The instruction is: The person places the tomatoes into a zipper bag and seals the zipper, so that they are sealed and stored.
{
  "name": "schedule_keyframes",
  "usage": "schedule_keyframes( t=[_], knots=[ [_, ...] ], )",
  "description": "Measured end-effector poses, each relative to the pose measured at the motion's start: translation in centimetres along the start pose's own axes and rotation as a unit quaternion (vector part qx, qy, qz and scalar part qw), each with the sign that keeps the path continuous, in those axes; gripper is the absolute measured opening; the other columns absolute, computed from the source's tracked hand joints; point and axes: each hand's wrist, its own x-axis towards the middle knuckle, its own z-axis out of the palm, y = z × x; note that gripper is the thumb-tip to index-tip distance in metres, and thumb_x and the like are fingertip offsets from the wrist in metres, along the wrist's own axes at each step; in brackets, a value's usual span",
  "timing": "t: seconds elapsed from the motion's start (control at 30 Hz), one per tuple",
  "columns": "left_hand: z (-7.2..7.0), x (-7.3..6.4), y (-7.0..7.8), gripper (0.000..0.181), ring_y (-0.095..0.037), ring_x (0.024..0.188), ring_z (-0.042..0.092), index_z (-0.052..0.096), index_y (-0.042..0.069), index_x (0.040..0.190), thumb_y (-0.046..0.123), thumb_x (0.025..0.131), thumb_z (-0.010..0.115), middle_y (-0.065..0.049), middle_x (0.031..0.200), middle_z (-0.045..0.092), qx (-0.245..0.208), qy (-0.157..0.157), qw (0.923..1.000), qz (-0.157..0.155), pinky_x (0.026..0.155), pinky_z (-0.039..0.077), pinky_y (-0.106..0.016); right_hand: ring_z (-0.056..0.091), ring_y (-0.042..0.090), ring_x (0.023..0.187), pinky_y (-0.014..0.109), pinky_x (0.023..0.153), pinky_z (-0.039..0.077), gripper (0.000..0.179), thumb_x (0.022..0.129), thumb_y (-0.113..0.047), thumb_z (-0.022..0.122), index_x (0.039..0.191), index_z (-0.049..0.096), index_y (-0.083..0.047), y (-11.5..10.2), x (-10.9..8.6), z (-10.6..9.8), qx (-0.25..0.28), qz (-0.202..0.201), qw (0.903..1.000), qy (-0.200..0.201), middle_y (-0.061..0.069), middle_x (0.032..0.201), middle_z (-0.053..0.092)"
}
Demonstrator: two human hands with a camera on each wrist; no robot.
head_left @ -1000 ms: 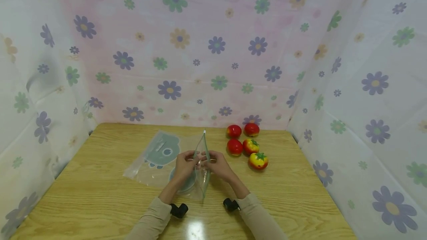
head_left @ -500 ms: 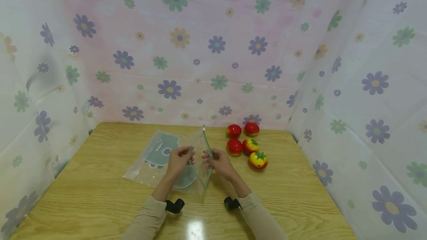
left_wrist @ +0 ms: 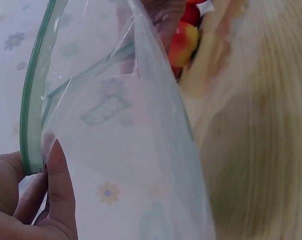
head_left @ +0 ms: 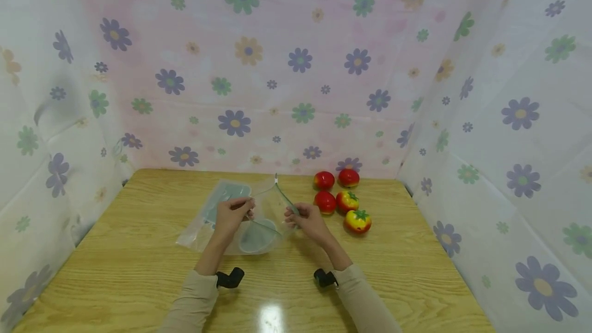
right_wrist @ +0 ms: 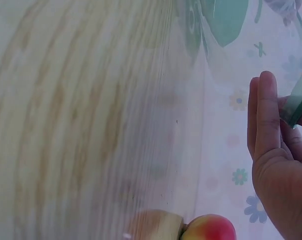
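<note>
A clear zip bag (head_left: pixel 194 238) with a green-edged mouth and a green printed figure lies partly on the table, its mouth lifted and spread wide. My left hand (head_left: pixel 232 216) pinches one side of the mouth between thumb and fingers; in the left wrist view the green zip strip (left_wrist: pixel 28 110) runs up from that pinch. The opposite edge is pinched by my right hand (head_left: pixel 309 221), seen in the right wrist view with some fingers straight. Just beyond the right hand are several red and yellow toy tomatoes (head_left: pixel 325 202), which neither hand touches.
The wooden table (head_left: pixel 139 281) ends at a flowered cloth backdrop (head_left: pixel 277 66), with cloth walls on both sides. Black wrist-camera mounts (head_left: pixel 230 278) stick out from both cuffs. The tomatoes are grouped at the back right.
My left hand has moved left and slightly up with its edge of the bag, and the right hand slightly right. The bag's mouth has gone from narrow to wide. The tomatoes have stayed put.
</note>
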Motion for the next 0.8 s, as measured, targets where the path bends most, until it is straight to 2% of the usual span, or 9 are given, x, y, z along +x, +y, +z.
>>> schedule_keyframes(
  t=[0.2, 0.3, 0.37, 0.53, 0.63, 0.7, 0.8],
  knots=[
    [-1.7, 0.2, 1.1, 0.029, -0.013, 0.069, 0.07, 0.068, -0.015, 0.118, 0.005, 0.096, 0.07, -0.018, 0.095, 0.075, 0.03, 0.03, 0.999, 0.014, 0.066, 0.059, -0.023, 0.07, 0.043, 0.106, 0.022, 0.075, 0.059, 0.03, 0.102, -0.001, 0.058, 0.126, 0.059, 0.017, -0.2, 0.0, -0.7, -0.029, 0.014, 0.9994, 0.012, 0.035, 0.119, 0.066],
    [-2.4, 0.2, 1.7, 0.029, -0.013, 0.07, 0.07, 0.068, -0.014, 0.118, 0.004, 0.096, 0.07, -0.022, 0.101, 0.075, 0.042, 0.042, 0.9981, 0.019, 0.065, 0.059, -0.023, 0.071, 0.038, 0.107, 0.023, 0.075, 0.059, 0.03, 0.103, -0.001, 0.057, 0.127, 0.06, 0.015, -0.3, 0.0, -1.0, -0.039, 0.021, 0.9989, 0.015, 0.032, 0.119, 0.068],
    [-2.8, 0.2, 2.0, 0.029, -0.011, 0.07, 0.07, 0.068, -0.013, 0.119, 0.004, 0.096, 0.069, -0.021, 0.104, 0.075, 0.048, 0.043, 0.9977, 0.021, 0.065, 0.058, -0.022, 0.071, 0.035, 0.108, 0.028, 0.078, 0.06, 0.028, 0.103, -0.002, 0.057, 0.127, 0.062, 0.013, -0.3, -0.1, -1.1, -0.044, 0.021, 0.9987, 0.016, 0.03, 0.12, 0.068],
    [-3.6, 0.1, 2.5, 0.03, -0.009, 0.069, 0.068, 0.066, -0.016, 0.12, 0.002, 0.096, 0.069, -0.017, 0.096, 0.075, 0.045, 0.039, 0.998, 0.02, 0.064, 0.058, -0.022, 0.07, 0.038, 0.109, 0.035, 0.082, 0.061, 0.025, 0.103, -0.003, 0.057, 0.123, 0.065, 0.01, -0.5, 0.0, -1.1, -0.049, 0.02, 0.9984, 0.02, 0.028, 0.119, 0.069],
    [-3.7, 0.0, 2.7, 0.029, -0.01, 0.069, 0.068, 0.066, -0.017, 0.119, 0.001, 0.096, 0.068, -0.017, 0.093, 0.075, 0.052, 0.039, 0.9977, 0.021, 0.064, 0.059, -0.022, 0.07, 0.037, 0.109, 0.028, 0.08, 0.06, 0.025, 0.104, -0.003, 0.057, 0.123, 0.066, 0.01, -0.5, 0.1, -1.2, -0.05, 0.019, 0.9983, 0.02, 0.028, 0.118, 0.069],
    [-3.8, 0.0, 2.6, 0.028, -0.01, 0.069, 0.068, 0.066, -0.017, 0.118, 0.0, 0.096, 0.067, -0.022, 0.096, 0.074, 0.058, 0.039, 0.9973, 0.023, 0.064, 0.059, -0.022, 0.07, 0.036, 0.109, 0.024, 0.08, 0.059, 0.024, 0.103, -0.003, 0.057, 0.123, 0.066, 0.01, -0.4, 0.2, -1.3, -0.046, 0.023, 0.9985, 0.02, 0.029, 0.119, 0.069],
    [-3.9, 0.1, 2.6, 0.025, -0.01, 0.068, 0.067, 0.068, -0.016, 0.116, -0.001, 0.096, 0.067, -0.025, 0.097, 0.073, 0.07, 0.04, 0.9965, 0.023, 0.063, 0.058, -0.021, 0.071, 0.034, 0.109, 0.025, 0.08, 0.059, 0.024, 0.103, -0.003, 0.057, 0.123, 0.066, 0.009, -0.2, 0.4, -1.5, -0.04, 0.031, 0.9985, 0.019, 0.029, 0.121, 0.068]
  ],
)
